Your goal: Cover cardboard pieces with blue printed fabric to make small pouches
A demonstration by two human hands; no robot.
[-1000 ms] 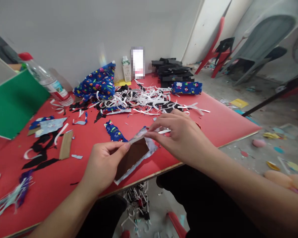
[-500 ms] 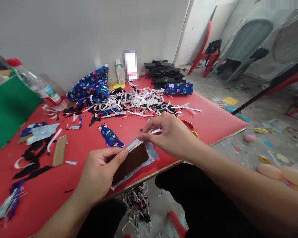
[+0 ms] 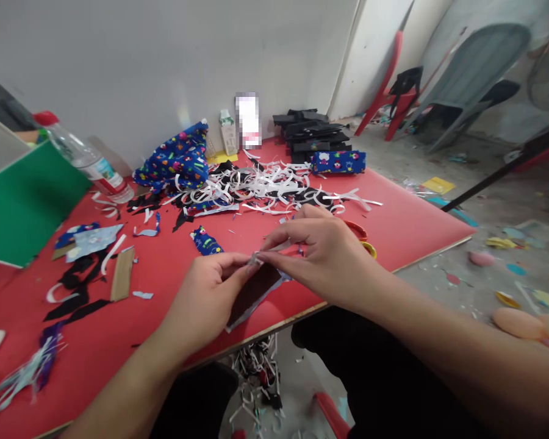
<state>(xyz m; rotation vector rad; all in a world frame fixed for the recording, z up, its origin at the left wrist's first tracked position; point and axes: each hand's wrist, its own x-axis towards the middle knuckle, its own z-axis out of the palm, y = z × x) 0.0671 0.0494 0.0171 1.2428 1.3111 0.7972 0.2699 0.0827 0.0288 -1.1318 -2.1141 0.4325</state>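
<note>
Between both hands (image 3: 260, 268), the brown card piece (image 3: 252, 291) is pinched at its top edge.

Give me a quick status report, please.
Left hand and right hand pinch flat brown card piece. White paper strips heaped behind, apart.

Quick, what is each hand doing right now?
Left hand: closed, holding the flat brown card wrapped in pale fabric.
Right hand: closed, pinching that card's top edge.
</note>
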